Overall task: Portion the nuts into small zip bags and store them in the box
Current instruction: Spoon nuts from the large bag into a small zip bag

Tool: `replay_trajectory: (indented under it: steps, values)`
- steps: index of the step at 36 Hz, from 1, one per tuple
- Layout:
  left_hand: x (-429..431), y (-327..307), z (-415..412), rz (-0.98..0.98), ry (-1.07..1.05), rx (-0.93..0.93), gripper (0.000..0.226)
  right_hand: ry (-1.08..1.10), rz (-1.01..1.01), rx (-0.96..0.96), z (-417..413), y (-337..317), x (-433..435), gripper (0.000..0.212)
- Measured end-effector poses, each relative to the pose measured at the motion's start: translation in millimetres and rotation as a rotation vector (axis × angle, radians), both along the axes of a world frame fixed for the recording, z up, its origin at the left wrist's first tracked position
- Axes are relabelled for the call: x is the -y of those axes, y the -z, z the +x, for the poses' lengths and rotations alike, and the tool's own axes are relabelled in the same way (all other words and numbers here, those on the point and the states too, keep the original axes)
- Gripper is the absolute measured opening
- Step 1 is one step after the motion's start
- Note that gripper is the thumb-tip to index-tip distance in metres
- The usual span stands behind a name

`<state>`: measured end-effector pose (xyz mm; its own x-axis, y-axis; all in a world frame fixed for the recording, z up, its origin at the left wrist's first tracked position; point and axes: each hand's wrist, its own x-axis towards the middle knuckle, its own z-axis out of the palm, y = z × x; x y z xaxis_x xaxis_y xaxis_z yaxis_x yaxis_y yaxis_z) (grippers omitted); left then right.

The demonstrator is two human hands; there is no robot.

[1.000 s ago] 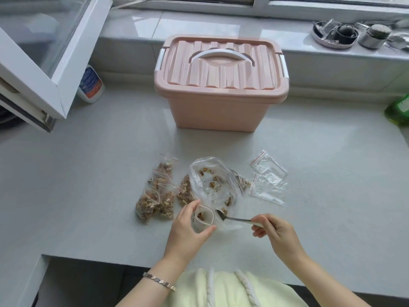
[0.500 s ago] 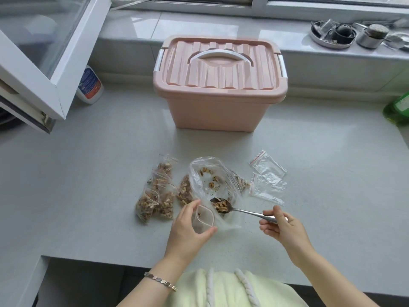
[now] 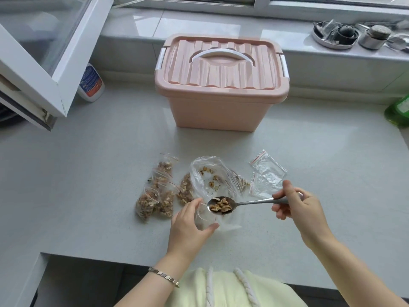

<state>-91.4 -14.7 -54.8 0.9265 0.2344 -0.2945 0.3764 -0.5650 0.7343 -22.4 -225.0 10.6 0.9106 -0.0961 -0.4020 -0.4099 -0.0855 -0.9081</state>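
Note:
My left hand (image 3: 190,229) grips a small clear zip bag (image 3: 202,218) upright on the counter, mouth held wide. My right hand (image 3: 298,207) pinches the handle of a metal spoon (image 3: 243,203); its bowl, heaped with walnut pieces (image 3: 221,206), hovers just over the bag's mouth. Behind them lies the large clear bag (image 3: 210,176) with a few nuts left inside. Several filled small bags (image 3: 159,191) lie to the left. Empty zip bags (image 3: 266,173) lie to the right. The pink storage box (image 3: 221,111) stands at the back with its lid shut.
An open window sash (image 3: 44,63) juts over the counter at the left, a white bottle (image 3: 90,83) beside it. A green bottle (image 3: 398,109) sits at the right edge. Metal dishes and a cup (image 3: 354,36) stand on the sill.
The spoon went from the small bag into the large bag, came out loaded with walnuts and now hovers over the small bag's mouth. My left hand kept holding the small bag.

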Motion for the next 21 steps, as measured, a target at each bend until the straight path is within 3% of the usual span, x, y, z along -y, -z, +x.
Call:
replay_trajectory:
  steps: [6,12,17,21]
  values:
    - [0.2,0.2,-0.2,0.019,0.04,0.025,0.066,-0.305,-0.165,0.245,-0.5,-18.8,-23.0,0.034]
    - [0.5,3.7,-1.4,0.053,0.02,0.059,0.065,-0.693,-0.588,0.773,-13.7,-9.2,-41.2,0.044]
    - [-4.3,7.6,-4.2,0.01,-0.019,0.049,0.062,-0.58,-0.534,0.86,-8.4,-11.5,-32.3,0.046]
    - [-7.1,6.9,-7.6,-0.033,-0.066,0.035,0.061,-0.305,-0.303,0.615,-2.7,-2.2,-18.5,0.028]
